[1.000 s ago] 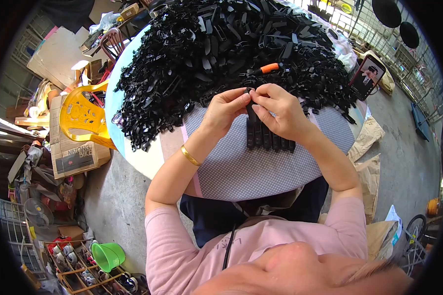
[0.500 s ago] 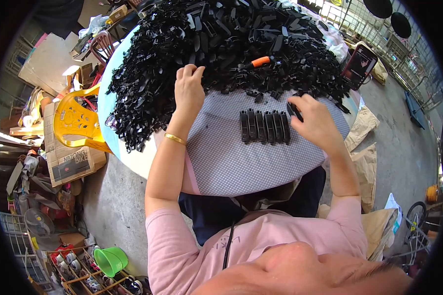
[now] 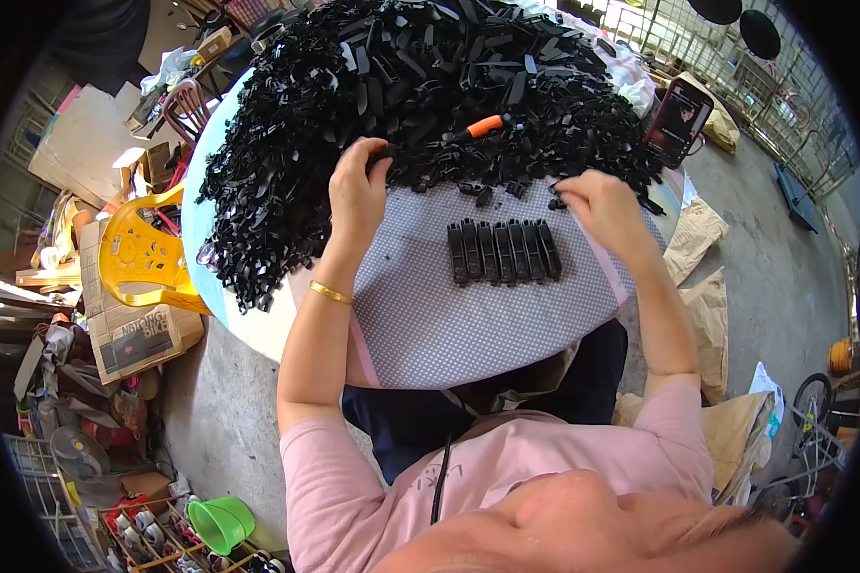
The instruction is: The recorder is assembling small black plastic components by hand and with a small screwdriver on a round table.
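Observation:
A row of several long, narrow black plastic parts (image 3: 504, 252) lies side by side on a grey patterned cloth (image 3: 468, 334). Beyond it spreads a large heap of loose black plastic pieces (image 3: 287, 143). At the near edge of the heap, my left hand (image 3: 358, 196) has its fingers bent toward the thumb; something dark shows between them, but I cannot make it out against the pile. To the right of the row's far end, my right hand (image 3: 604, 215) pinches a small black plastic piece (image 3: 556, 202) just above the cloth.
An orange-handled tool (image 3: 484, 126) rests on the heap. A phone (image 3: 678, 122) stands at the table's right edge. Left of the round table are a yellow plastic chair (image 3: 143, 248) and a cardboard box (image 3: 139, 339); brown paper sacks (image 3: 702, 315) lie on the right.
My right hand let go of a long black part, which now forms the right end of the row, and moved up to a small piece. My left hand stayed by the heap, fingers more bent.

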`<state>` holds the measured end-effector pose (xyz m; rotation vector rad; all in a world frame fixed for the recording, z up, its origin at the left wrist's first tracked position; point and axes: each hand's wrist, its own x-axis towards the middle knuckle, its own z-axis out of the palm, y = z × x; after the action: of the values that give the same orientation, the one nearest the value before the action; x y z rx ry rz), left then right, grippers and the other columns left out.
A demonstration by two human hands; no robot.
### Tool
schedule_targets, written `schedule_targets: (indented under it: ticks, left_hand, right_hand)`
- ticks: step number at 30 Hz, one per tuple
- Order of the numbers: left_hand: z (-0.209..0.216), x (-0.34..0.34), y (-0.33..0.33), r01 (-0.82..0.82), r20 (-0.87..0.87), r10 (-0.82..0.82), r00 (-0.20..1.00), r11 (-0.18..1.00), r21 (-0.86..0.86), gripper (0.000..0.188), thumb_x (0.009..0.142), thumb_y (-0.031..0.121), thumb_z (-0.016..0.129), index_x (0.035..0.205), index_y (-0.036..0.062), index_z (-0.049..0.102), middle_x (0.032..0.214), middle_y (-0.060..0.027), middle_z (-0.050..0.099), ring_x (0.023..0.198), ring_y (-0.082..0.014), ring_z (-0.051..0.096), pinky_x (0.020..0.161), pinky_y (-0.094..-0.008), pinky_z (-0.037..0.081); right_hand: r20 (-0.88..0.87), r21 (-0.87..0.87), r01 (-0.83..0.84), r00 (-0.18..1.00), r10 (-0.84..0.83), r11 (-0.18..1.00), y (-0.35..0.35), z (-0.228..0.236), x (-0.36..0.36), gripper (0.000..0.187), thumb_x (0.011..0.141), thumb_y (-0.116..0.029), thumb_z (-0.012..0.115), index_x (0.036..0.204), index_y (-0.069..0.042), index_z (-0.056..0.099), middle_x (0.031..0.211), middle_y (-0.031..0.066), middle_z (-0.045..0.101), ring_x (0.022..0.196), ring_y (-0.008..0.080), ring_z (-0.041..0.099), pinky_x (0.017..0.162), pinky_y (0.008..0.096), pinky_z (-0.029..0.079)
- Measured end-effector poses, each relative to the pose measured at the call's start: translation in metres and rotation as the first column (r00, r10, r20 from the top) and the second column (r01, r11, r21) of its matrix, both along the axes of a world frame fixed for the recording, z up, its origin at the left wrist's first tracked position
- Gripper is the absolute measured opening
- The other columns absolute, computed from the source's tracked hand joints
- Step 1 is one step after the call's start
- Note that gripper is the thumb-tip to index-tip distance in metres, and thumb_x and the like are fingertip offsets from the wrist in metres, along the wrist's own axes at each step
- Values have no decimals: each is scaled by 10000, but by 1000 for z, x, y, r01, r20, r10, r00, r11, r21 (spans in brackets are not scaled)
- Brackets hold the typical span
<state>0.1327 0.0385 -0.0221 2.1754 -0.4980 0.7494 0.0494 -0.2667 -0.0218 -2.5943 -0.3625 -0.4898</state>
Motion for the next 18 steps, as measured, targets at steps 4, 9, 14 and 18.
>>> schedule_targets:
  ticks: [4,9,14,18]
  left_hand:
    - [1,-12,-10,78,-426,-562,709,663,-744,242,925,117,451,1120,-14,512,880,-82,603,792,-175,618,702,-263,511]
    - [2,-19,-12,-112,-476,-789,389,473,-874,323,961,210,363,1168,4,500,928,-109,581,771,-179,591,664,-293,513]
    - [-1,-21,-14,-47,-392,-871,296,396,-917,304,907,199,477,1125,-7,532,905,-102,587,768,-178,587,643,-279,493]
    - [-1,-27,-18,35,-268,-937,223,282,-959,298,908,179,476,1149,9,520,880,-85,599,822,-186,605,690,-299,500]
  right_hand:
    - [-94,-181,16,995,-33,983,-5,-2,35,150,738,-162,639,864,-98,690,808,80,591,786,250,593,701,347,472]
    - [-167,-316,-46,986,-8,948,4,6,44,151,687,-134,673,815,-55,671,808,67,569,778,242,585,698,331,474]
    - [-173,200,-102,975,137,974,23,21,53,126,670,-29,659,785,-9,612,674,45,569,576,113,523,552,247,425]
    - [-63,631,-279,912,406,724,63,30,54,229,750,-10,651,979,-20,652,787,-9,628,655,31,532,588,177,434]
